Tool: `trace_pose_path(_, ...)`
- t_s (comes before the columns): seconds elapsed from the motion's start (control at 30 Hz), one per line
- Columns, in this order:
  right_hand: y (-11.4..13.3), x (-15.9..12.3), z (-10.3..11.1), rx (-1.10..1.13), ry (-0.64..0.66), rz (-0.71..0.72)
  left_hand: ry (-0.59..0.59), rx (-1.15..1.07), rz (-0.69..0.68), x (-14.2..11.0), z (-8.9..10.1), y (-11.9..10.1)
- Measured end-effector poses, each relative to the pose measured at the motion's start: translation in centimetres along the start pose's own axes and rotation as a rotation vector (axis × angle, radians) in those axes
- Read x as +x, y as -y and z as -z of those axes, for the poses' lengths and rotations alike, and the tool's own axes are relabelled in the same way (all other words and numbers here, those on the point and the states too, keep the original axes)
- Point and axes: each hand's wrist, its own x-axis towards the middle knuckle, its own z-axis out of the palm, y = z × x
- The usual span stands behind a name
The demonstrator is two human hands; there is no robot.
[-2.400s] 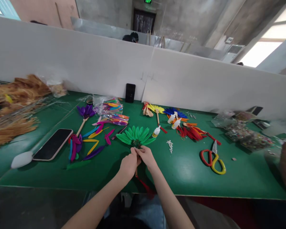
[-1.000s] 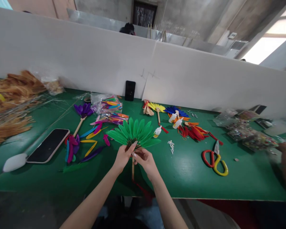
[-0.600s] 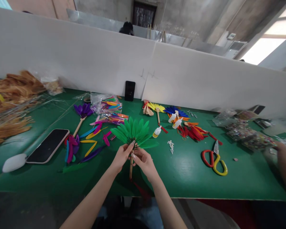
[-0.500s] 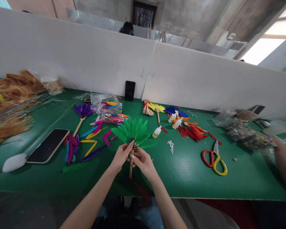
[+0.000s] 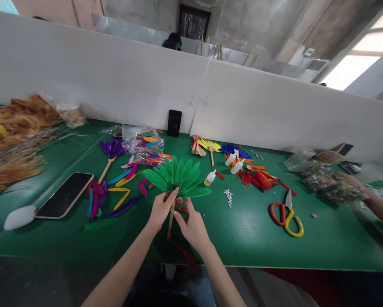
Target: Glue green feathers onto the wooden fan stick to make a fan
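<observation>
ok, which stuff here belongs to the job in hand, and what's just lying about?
Job, judging by looks:
green feather fan, held by left hand, right hand at its handle
likely: loose feathers, small bottles, scissors

Just lying about, apparently:
flat phone
upright black phone
white rounded object

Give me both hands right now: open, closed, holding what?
Left hand: closed, holding the green fan.
Right hand: fingers partly curled beside the fan's handle; whether they grip it cannot be told.
</observation>
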Motion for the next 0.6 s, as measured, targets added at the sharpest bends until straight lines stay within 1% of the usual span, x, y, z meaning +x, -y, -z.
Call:
trace_pose_path(0.07,-0.3,-0.3,0.0,-0.066,-0.025,-0.011,0.018,-0.016,0.001,0.0,0.2,0.0)
trace_pose_path(0.13,-0.6,-0.6,0.2,-0.08,-0.024,-0.02,0.031,-0.01,-0.03,0.0,0.4,0.0)
trace_pose_path(0.2,-0.8,-1.0,0.4,-0.056,-0.033,-0.03,0.023,0.006,-0.06,0.1,0.5,0.1)
trace_pose_path(0.37,-1.2,-1.5,1.1,0.039,-0.08,-0.061,-0.03,0.026,-0.081,0.1,0.5,0.3)
trace_pose_path(0.6,-1.4,-2.0,1.6,0.122,-0.169,-0.086,-0.031,0.042,-0.106,0.3,0.6,0.6)
